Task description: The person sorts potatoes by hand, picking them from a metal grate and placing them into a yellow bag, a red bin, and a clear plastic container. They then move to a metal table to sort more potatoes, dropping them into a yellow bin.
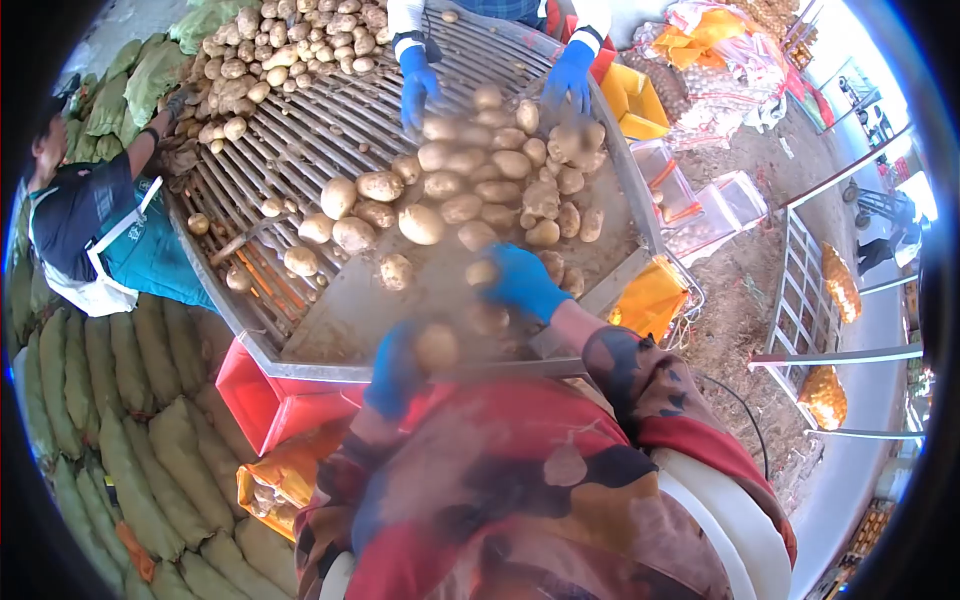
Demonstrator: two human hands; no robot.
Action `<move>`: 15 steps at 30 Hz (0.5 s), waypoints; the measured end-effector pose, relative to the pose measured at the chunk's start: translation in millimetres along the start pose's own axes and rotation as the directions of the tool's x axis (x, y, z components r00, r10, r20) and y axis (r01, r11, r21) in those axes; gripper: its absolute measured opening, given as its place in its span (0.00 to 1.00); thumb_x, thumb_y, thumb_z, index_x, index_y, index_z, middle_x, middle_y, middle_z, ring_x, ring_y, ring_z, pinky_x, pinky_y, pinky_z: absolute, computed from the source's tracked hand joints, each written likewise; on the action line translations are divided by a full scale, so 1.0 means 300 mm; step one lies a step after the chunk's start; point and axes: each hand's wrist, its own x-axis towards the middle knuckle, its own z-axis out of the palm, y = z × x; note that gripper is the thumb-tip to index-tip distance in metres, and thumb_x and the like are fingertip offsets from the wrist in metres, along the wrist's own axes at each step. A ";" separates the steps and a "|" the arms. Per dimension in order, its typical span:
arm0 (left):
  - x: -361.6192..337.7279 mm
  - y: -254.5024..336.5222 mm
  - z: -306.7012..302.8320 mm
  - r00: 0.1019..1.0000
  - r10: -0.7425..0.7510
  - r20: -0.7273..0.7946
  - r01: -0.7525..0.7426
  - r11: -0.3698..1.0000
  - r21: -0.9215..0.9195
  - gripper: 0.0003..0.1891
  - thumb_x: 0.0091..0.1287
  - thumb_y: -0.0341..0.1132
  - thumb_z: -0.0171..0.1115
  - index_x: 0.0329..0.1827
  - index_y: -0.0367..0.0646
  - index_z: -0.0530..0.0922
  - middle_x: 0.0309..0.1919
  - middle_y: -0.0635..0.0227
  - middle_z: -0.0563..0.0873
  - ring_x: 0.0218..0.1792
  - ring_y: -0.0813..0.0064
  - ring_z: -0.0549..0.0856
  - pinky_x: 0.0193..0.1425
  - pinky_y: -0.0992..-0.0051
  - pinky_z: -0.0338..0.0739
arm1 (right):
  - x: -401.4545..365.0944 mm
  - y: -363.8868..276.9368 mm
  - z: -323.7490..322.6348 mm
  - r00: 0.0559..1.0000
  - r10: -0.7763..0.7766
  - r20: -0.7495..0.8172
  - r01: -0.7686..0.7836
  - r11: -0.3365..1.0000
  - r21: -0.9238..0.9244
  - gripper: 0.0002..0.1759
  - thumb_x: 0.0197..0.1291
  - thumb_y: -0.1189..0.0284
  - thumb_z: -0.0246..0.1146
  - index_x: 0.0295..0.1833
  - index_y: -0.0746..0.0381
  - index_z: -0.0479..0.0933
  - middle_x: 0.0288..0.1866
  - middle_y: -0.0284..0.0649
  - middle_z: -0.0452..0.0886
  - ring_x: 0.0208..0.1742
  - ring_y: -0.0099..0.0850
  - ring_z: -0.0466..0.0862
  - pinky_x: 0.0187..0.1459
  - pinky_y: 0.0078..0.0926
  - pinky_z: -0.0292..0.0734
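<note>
My left hand (393, 372), in a blue glove, is blurred near the front edge of the sorting table, its fingers closed round a potato (436, 348). Farther forward, my right hand (522, 284) reaches over the metal sheet, also gloved in blue, and grips a small potato (481, 273) at its fingertips. Between the two hands lies another blurred potato (488, 318). A heap of potatoes (462, 208) spreads just beyond my right hand. Part of the view is hazy, so finger detail is hard to see.
Across the slatted table (290, 150), a co-worker's blue-gloved hands (568, 78) reach toward the potatoes. Another person (120, 215) works at the left. Below the table edge stand a red crate (275, 395) and an orange bag (650, 300). Full green sacks (150, 470) lie lower left.
</note>
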 end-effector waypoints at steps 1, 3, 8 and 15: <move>0.005 0.006 0.001 1.000 0.005 0.017 -0.005 1.000 0.027 0.20 0.68 0.49 0.57 0.55 0.43 0.76 0.44 0.59 0.84 0.42 0.61 0.86 0.42 0.56 0.85 | 0.003 -0.030 -0.019 0.995 -0.085 -0.047 0.087 0.995 0.045 0.33 0.48 0.53 0.72 0.58 0.55 0.74 0.56 0.47 0.77 0.54 0.48 0.79 0.54 0.45 0.75; 0.009 0.077 0.054 0.992 -0.115 0.049 0.120 0.987 -0.105 0.24 0.69 0.51 0.56 0.58 0.42 0.74 0.44 0.58 0.84 0.42 0.60 0.86 0.42 0.56 0.85 | -0.033 -0.103 -0.061 0.962 -0.230 -0.146 0.249 0.960 0.128 0.34 0.46 0.52 0.73 0.58 0.54 0.74 0.55 0.47 0.78 0.54 0.47 0.79 0.54 0.45 0.75; 0.024 0.016 -0.020 0.918 -0.261 0.299 0.330 0.920 -0.211 0.34 0.69 0.61 0.51 0.66 0.40 0.68 0.49 0.54 0.83 0.44 0.58 0.86 0.43 0.57 0.85 | -0.107 -0.292 -0.174 0.908 -0.394 -0.144 0.417 0.882 0.218 0.38 0.44 0.56 0.75 0.62 0.55 0.73 0.54 0.46 0.79 0.54 0.45 0.79 0.56 0.41 0.74; -0.017 0.163 0.109 0.899 -0.272 0.343 0.397 0.837 -0.376 0.38 0.68 0.66 0.49 0.67 0.40 0.67 0.51 0.54 0.82 0.45 0.58 0.85 0.43 0.57 0.85 | -0.129 -0.297 -0.163 0.873 -0.426 -0.237 0.488 0.763 0.425 0.32 0.52 0.72 0.71 0.64 0.57 0.73 0.52 0.45 0.79 0.49 0.46 0.81 0.52 0.36 0.77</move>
